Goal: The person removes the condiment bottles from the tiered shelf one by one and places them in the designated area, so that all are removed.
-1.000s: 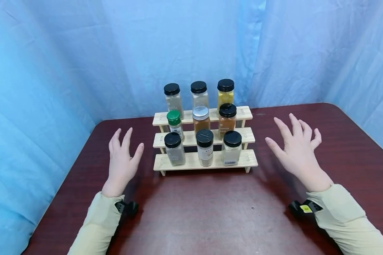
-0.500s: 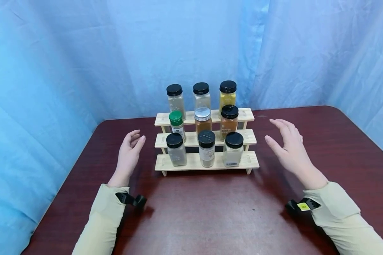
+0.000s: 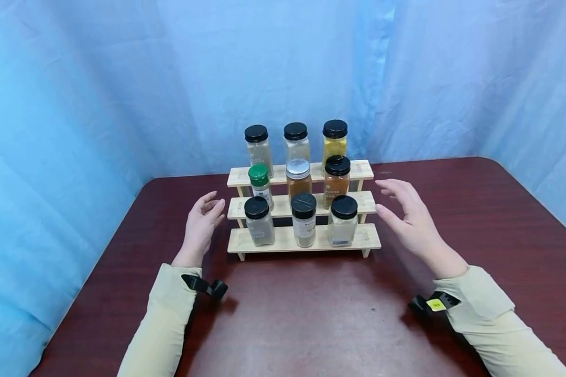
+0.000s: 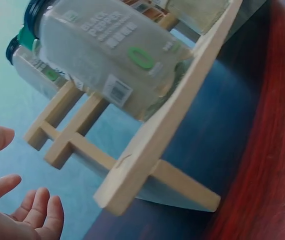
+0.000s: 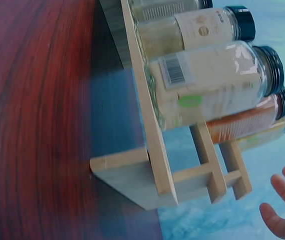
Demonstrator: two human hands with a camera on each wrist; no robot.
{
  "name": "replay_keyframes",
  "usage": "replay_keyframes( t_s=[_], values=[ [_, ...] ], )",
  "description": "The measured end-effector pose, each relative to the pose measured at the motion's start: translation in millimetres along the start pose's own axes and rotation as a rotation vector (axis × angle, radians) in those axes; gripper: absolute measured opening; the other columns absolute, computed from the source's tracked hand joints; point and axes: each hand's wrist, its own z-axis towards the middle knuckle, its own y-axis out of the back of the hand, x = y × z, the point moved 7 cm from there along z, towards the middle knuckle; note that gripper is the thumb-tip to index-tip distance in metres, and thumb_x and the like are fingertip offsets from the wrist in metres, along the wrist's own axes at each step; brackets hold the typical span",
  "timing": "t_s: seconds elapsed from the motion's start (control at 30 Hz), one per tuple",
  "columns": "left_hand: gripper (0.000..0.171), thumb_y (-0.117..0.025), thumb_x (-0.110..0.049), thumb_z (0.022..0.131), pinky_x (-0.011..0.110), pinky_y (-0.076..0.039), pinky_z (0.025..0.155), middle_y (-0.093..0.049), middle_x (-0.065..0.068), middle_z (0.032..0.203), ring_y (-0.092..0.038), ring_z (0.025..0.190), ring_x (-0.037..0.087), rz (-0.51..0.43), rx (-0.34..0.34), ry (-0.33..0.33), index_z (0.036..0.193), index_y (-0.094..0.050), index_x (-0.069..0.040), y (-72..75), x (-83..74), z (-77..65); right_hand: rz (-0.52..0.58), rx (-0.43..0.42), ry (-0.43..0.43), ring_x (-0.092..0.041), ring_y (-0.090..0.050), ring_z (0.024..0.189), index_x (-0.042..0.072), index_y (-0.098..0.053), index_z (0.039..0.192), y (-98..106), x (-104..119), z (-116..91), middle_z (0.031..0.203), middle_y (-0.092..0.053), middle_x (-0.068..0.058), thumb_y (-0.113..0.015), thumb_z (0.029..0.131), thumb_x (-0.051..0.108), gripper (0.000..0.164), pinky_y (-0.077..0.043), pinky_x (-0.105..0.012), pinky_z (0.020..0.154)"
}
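A three-tier wooden rack (image 3: 236,242) holds several upright spice jars. On its front tier stand a black-capped pepper jar (image 3: 260,229), a round shaker (image 3: 304,228) and a square jar (image 3: 342,229). The middle tier carries a green-capped bottle (image 3: 260,186), a silver-capped jar (image 3: 298,183) and an orange-brown jar (image 3: 336,188). My left hand (image 3: 201,226) is just left of the rack, fingers loosely bent, holding nothing. My right hand (image 3: 414,228) is at the right end, thumb and fingers apart, also holding nothing. Both wrist views show bare fingers beside the rack's ends.
On the top tier are a grey-filled jar (image 3: 259,152), a pale jar (image 3: 296,149) and a yellow-filled jar (image 3: 335,146). The rack stands on a dark red wooden table (image 3: 302,314). Blue curtains (image 3: 283,63) hang behind and at both sides.
Both hands have moved inward toward the rack's ends, left hand to the right and right hand to the left. Their spread fingers have drawn closer together. The jars stay in place.
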Motion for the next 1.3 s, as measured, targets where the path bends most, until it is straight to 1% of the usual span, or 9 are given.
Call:
replay_keyframes(
  t_s=[0.1,0.23,0.4,0.53,0.67,0.8,0.9,1.13,1.3],
  values=[
    [0.048,-0.052,-0.013,0.098,0.043,-0.041,0.103,-0.044,0.019,0.129,-0.050,0.116,0.028,0.020,0.006,0.018,0.143,-0.038,-0.006,-3.4,5.0,-0.5,0.027,0.017,0.050,-0.019,-0.046,0.110,0.000,-0.053,0.129,-7.3,6.8,1.3,0.127,-0.048,-0.020,-0.062,0.086,0.000,0.044,-0.029,-0.012,0.095],
    [0.049,-0.052,-0.011,0.098,0.037,-0.045,0.098,-0.047,0.016,0.124,-0.054,0.099,0.013,0.027,0.024,0.035,0.144,-0.038,-0.007,-9.6,10.2,-1.7,0.047,0.055,0.084,-0.017,-0.043,0.116,0.001,-0.054,0.128,-16.8,13.1,2.6,0.129,-0.048,-0.018,-0.064,0.084,0.000,0.045,-0.029,-0.014,0.096],
    [0.048,-0.053,-0.006,0.096,0.022,-0.050,0.083,-0.048,0.011,0.113,-0.054,0.084,0.003,0.006,0.013,0.035,0.142,-0.041,-0.005,-12.5,13.1,-1.8,0.058,0.095,0.100,-0.025,-0.042,0.117,0.001,-0.053,0.128,-25.6,18.9,3.4,0.129,-0.046,-0.019,-0.069,0.080,0.000,0.050,-0.033,-0.019,0.091],
    [0.046,-0.053,-0.005,0.096,0.019,-0.049,0.078,-0.049,0.011,0.113,-0.055,0.082,0.001,0.014,0.015,0.036,0.141,-0.043,-0.006,-14.8,14.3,-0.9,0.061,0.109,0.096,-0.028,-0.042,0.118,0.003,-0.054,0.128,-30.7,21.1,2.4,0.129,-0.046,-0.018,-0.071,0.078,0.001,0.053,-0.034,-0.020,0.092],
    [0.050,-0.053,-0.004,0.096,0.016,-0.049,0.072,-0.049,0.008,0.111,-0.056,0.079,-0.003,-0.003,0.019,0.049,0.144,-0.039,-0.006,-16.8,16.3,0.6,0.060,0.118,0.095,-0.027,-0.043,0.118,0.005,-0.054,0.129,-36.1,22.1,1.1,0.130,-0.046,-0.016,-0.073,0.077,0.002,0.055,-0.034,-0.018,0.092],
    [0.053,-0.051,-0.003,0.096,0.015,-0.049,0.071,-0.048,0.006,0.112,-0.056,0.078,-0.005,-0.030,0.038,0.076,0.147,-0.033,-0.005,-17.7,17.9,2.4,0.056,0.112,0.104,-0.026,-0.044,0.117,0.007,-0.056,0.128,-41.0,21.5,0.2,0.129,-0.047,-0.014,-0.075,0.076,0.001,0.056,-0.033,-0.017,0.094],
    [0.050,-0.050,-0.003,0.097,0.016,-0.049,0.071,-0.047,0.004,0.111,-0.055,0.080,-0.003,-0.048,0.050,0.101,0.145,-0.036,-0.004,-17.6,18.5,3.5,0.055,0.101,0.115,-0.024,-0.045,0.117,0.009,-0.057,0.127,-43.1,20.9,-0.2,0.128,-0.048,-0.013,-0.077,0.075,0.001,0.056,-0.033,-0.017,0.094],
    [0.046,-0.050,-0.006,0.098,0.014,-0.049,0.070,-0.046,0.002,0.110,-0.054,0.085,0.001,-0.048,0.060,0.141,0.143,-0.041,-0.004,-17.1,20.8,2.7,0.049,0.145,0.084,-0.015,-0.048,0.116,0.006,-0.051,0.131,-51.0,19.5,-2.5,0.130,-0.050,-0.013,-0.077,0.075,0.001,0.062,-0.051,-0.029,0.083],
    [0.046,-0.051,-0.007,0.098,0.014,-0.048,0.071,-0.047,0.004,0.113,-0.054,0.086,0.001,-0.039,0.065,0.140,0.143,-0.042,-0.004,-17.2,21.8,2.8,0.081,0.191,0.004,-0.022,-0.052,0.112,0.003,-0.044,0.135,-56.4,17.2,-4.9,0.130,-0.049,-0.017,-0.076,0.077,0.001,0.066,-0.054,-0.041,0.081]
  ],
)
